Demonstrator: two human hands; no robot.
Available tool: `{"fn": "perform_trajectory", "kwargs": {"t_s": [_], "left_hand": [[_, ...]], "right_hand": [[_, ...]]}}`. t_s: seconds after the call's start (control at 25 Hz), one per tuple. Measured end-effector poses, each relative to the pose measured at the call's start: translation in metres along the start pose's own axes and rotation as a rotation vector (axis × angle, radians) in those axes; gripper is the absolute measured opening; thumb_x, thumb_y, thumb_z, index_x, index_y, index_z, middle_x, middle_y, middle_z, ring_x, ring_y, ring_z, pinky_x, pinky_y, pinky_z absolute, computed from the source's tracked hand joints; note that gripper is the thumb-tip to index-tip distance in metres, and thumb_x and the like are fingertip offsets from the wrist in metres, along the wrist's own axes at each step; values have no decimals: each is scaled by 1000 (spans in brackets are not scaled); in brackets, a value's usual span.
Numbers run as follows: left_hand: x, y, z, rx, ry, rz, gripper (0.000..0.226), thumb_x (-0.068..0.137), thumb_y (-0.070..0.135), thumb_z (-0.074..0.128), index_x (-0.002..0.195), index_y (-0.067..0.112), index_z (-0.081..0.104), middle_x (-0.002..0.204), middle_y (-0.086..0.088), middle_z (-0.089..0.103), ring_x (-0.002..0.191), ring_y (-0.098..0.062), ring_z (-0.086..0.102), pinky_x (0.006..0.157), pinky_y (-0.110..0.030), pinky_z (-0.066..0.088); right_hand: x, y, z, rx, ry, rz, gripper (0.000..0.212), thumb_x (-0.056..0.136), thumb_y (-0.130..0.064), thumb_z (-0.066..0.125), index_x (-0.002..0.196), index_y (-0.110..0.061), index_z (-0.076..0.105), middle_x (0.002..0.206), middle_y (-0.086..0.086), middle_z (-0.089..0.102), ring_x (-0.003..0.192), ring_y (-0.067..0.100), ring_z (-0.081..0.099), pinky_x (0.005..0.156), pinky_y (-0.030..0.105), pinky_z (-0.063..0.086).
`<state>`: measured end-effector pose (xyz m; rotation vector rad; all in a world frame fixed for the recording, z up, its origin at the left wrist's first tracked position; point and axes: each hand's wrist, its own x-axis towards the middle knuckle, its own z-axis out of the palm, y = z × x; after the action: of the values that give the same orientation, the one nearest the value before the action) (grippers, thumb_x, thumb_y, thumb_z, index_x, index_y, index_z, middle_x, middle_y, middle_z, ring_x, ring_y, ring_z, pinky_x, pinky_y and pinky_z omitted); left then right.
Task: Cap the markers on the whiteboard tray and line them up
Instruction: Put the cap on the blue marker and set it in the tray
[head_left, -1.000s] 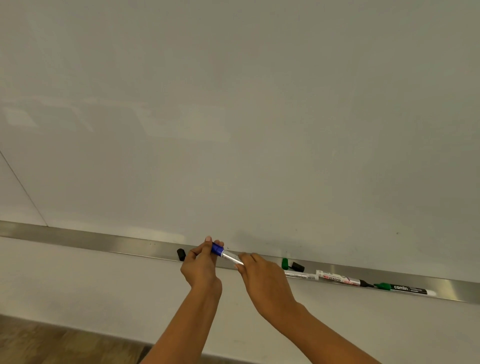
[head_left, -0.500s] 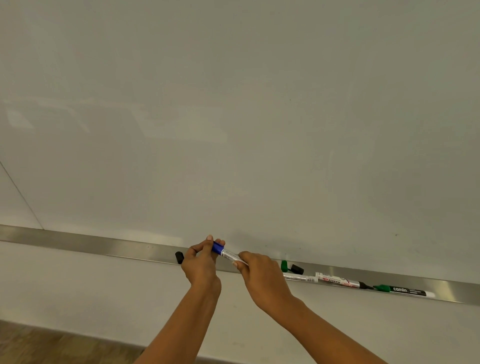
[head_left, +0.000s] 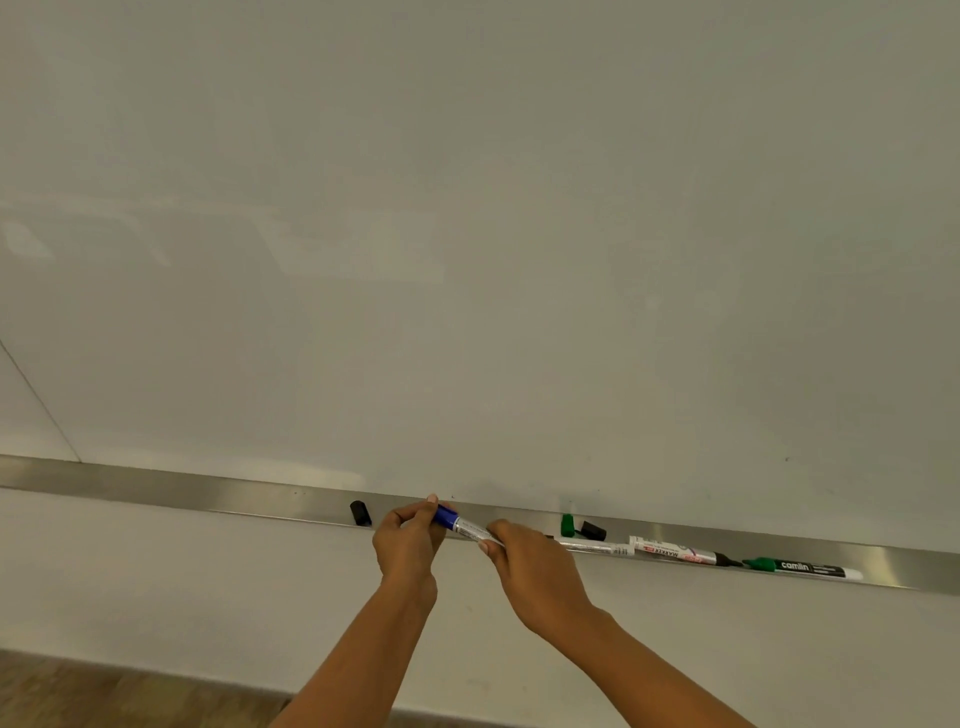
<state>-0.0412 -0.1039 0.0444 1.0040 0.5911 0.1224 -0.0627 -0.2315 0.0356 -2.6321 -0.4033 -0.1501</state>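
Both hands hold a blue marker (head_left: 467, 526) just in front of the steel whiteboard tray (head_left: 208, 496). My left hand (head_left: 408, 543) pinches its blue cap end; my right hand (head_left: 530, 566) grips the silver barrel. On the tray lie a loose black cap (head_left: 360, 513) left of my hands, a green cap (head_left: 567, 525) and another black cap (head_left: 593, 530) to the right. Further right lie a silver marker (head_left: 597, 547), an uncapped black marker (head_left: 680, 553) and an uncapped green marker (head_left: 802, 568).
The large white board (head_left: 467, 234) fills the view above the tray. A white wall (head_left: 156, 582) runs below it, with wooden floor (head_left: 78, 696) at the bottom left.
Both hands have stayed together on the blue marker, shifting slightly lower toward the tray. The items on the tray have not moved.
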Motion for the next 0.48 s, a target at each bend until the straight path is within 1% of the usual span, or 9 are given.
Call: {"fn": "perform_trajectory", "kwargs": {"t_s": [0.04, 0.12, 0.2, 0.28, 0.36, 0.4, 0.44, 0.48], "left_hand": [[0, -2, -2, 25, -5, -10, 13, 88, 3, 58, 77, 8, 54, 86, -18, 64, 83, -28, 63, 95, -38, 48], [1, -8, -8, 82, -15, -23, 13, 87, 4, 59, 76, 9, 54, 78, -12, 62, 75, -22, 62, 92, -37, 48], [2, -14, -15, 173, -25, -26, 14, 87, 5, 60, 75, 9, 54, 78, -11, 62, 72, -21, 61, 91, -37, 48], [7, -16, -22, 290, -50, -11, 15, 88, 6, 59, 73, 9, 55, 82, -14, 64, 75, -25, 63, 87, -37, 49], [17, -11, -29, 427, -51, 63, 16, 88, 5, 58, 72, 7, 57, 89, -17, 65, 82, -31, 64, 82, -38, 50], [24, -5, -32, 519, -30, 132, 12, 87, 6, 59, 75, 4, 60, 90, -18, 66, 89, -34, 64, 83, -38, 49], [31, 2, -35, 625, 2, 211, 9, 86, 6, 60, 80, 0, 63, 92, -20, 67, 95, -36, 63, 85, -37, 48], [38, 9, -39, 737, 43, 285, 11, 85, 6, 60, 87, -3, 65, 94, -23, 69, 98, -36, 63, 84, -35, 47]], "right_hand": [[-1, 2, 2, -7, 3, -4, 26, 98, -34, 33, 110, -19, 50, 94, 6, 64, 73, 17, 53, 65, 32, 43], [-6, 7, 5, -33, -3, -19, 25, 98, -31, 32, 114, -19, 48, 98, 7, 64, 74, 17, 51, 63, 31, 39], [-10, 11, 7, -81, -10, -27, 25, 98, -29, 32, 115, -18, 48, 103, 7, 62, 82, 19, 53, 65, 31, 36], [-12, 18, 8, -115, -8, -22, 24, 98, -24, 34, 114, -16, 49, 109, 7, 59, 91, 22, 54, 71, 32, 38], [-10, 25, 9, -140, -10, -12, 23, 98, -20, 34, 114, -13, 50, 112, 8, 55, 93, 23, 52, 69, 30, 34], [-7, 29, 9, -162, -16, -8, 23, 98, -18, 34, 114, -13, 50, 113, 9, 54, 94, 24, 52, 69, 29, 31], [-4, 33, 9, -186, -22, -3, 24, 97, -15, 33, 115, -12, 49, 113, 9, 53, 95, 25, 51, 70, 29, 28], [2, 37, 9, -205, -26, 3, 25, 96, -11, 33, 116, -12, 49, 114, 10, 53, 97, 25, 51, 71, 30, 29]]}}
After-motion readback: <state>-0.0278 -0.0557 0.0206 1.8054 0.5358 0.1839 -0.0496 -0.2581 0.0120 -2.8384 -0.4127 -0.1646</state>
